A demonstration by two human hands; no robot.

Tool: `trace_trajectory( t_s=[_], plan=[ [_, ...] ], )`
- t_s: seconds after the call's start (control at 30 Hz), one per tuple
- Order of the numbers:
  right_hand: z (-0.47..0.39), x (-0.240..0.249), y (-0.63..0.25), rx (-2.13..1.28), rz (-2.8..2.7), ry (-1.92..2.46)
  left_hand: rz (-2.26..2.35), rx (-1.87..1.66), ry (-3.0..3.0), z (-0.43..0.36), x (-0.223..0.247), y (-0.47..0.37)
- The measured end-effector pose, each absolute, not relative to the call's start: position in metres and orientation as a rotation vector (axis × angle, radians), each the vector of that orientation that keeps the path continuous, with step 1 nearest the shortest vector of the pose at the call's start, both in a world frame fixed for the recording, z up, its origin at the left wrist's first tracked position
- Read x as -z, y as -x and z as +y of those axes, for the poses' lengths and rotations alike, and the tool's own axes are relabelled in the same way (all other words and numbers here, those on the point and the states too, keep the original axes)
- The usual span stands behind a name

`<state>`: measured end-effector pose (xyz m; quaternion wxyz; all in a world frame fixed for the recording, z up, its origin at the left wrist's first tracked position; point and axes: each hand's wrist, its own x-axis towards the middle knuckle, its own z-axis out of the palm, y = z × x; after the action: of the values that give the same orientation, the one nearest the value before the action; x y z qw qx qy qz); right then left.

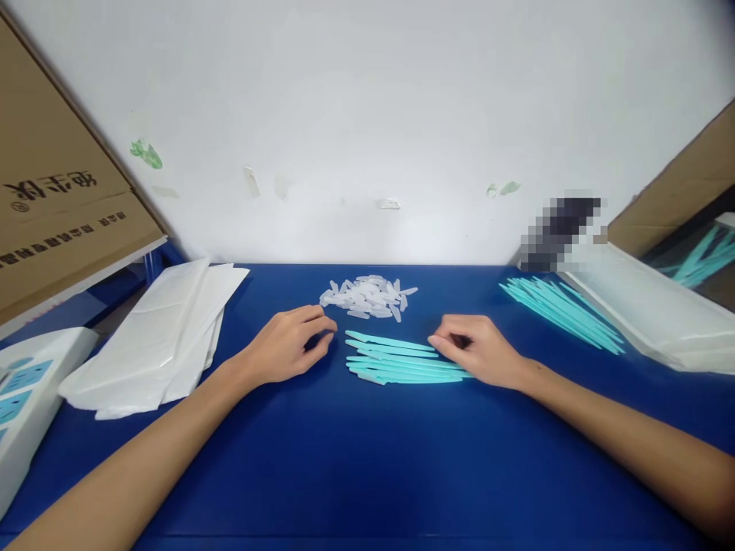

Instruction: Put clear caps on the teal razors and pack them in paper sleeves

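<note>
Turquoise eyebrow razors [396,367] lie side by side on the blue table, their blade ends to the left. Over their right-hand ends rests my right hand [479,348], its thumb and forefinger pressed together; whether a razor handle is between them is hidden. My left hand [295,343] sits just left of the blade ends, fingers loosely bent, thumb apart and nothing in its grasp. Behind the razors, between both hands, is a loose heap of small translucent white blade caps [370,295].
More turquoise razors [560,310] lie at the right beside a clear plastic bag [648,306]. White plastic bags [149,329] are stacked at the left, near a white power strip [34,398] and a cardboard box [63,168]. A white wall [367,115] closes off the back.
</note>
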<state>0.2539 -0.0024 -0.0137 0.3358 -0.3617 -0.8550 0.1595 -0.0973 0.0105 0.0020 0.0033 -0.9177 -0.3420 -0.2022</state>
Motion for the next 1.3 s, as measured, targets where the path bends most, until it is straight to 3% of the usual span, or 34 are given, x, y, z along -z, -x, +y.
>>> trace_trajectory(
  t_s=[0.4, 0.7, 0.93, 1.1, 1.2, 1.3],
  plan=[
    [-0.016, 0.019, -0.244, -0.272, -1.883, 0.882, -1.075, 0.743, 2.968, 0.007, 0.000, 0.099],
    [-0.007, 0.013, -0.207, -0.591, -1.786, 0.823, -1.468, 1.262, 2.781, 0.010, 0.004, 0.081],
    [0.003, 0.011, -0.225, -0.564, -1.856, 0.667, -1.104, 0.953, 2.912, 0.020, -0.009, 0.065],
    [-0.004, 0.008, -0.240, -0.111, -2.305, 0.743, -0.775, 0.721, 2.901, 0.019, 0.001, 0.050],
    [-0.013, 0.005, -0.237, 0.085, -2.455, 0.823, -0.781, 0.716, 2.908, 0.013, 0.008, 0.050],
    [-0.022, 0.003, -0.234, 0.070, -2.500, 0.891, -0.902, 0.782, 2.935, 0.006, 0.006, 0.051]
  ],
)
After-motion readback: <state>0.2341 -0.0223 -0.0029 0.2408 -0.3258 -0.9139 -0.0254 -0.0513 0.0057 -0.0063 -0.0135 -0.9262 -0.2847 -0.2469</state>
